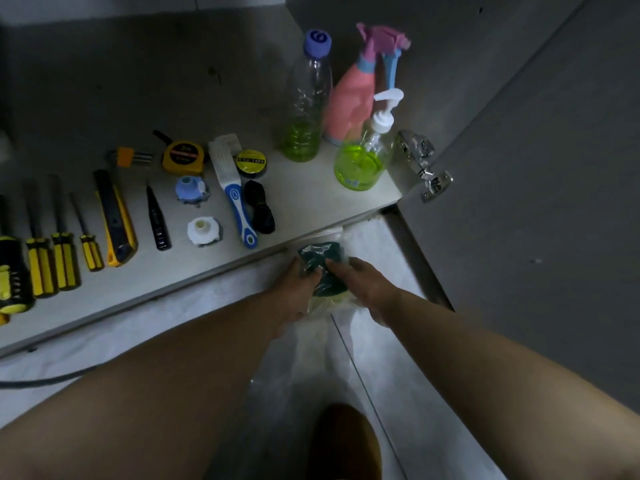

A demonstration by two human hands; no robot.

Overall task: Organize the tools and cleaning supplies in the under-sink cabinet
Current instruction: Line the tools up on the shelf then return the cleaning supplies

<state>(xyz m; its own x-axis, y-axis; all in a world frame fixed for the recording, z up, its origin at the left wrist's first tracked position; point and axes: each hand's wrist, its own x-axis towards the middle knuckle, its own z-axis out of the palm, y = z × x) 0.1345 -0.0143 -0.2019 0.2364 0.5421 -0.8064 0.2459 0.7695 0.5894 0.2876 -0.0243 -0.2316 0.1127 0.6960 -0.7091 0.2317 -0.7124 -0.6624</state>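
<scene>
Both hands hold a dark green scouring pad in a clear plastic bag [320,263] just in front of the cabinet's front edge, over the floor. My left hand [299,284] grips the bag's left side and my right hand [360,282] pinches its right side. On the cabinet floor [304,195] stand a clear bottle with green liquid [304,109], a pink spray bottle [353,95] and a pump bottle of green soap [363,157]. Left of them lie a brush [235,199], black tape [250,163], a tape measure [183,156], a utility knife [116,223] and several screwdrivers [52,251].
The open cabinet door [540,188] stands at the right with its metal hinge [422,161]. Two plastic fittings, one blue [189,190] and one white [202,231], lie among the tools. A black cable [41,381] crosses the floor at left. A brown shoe [346,441] shows at the bottom.
</scene>
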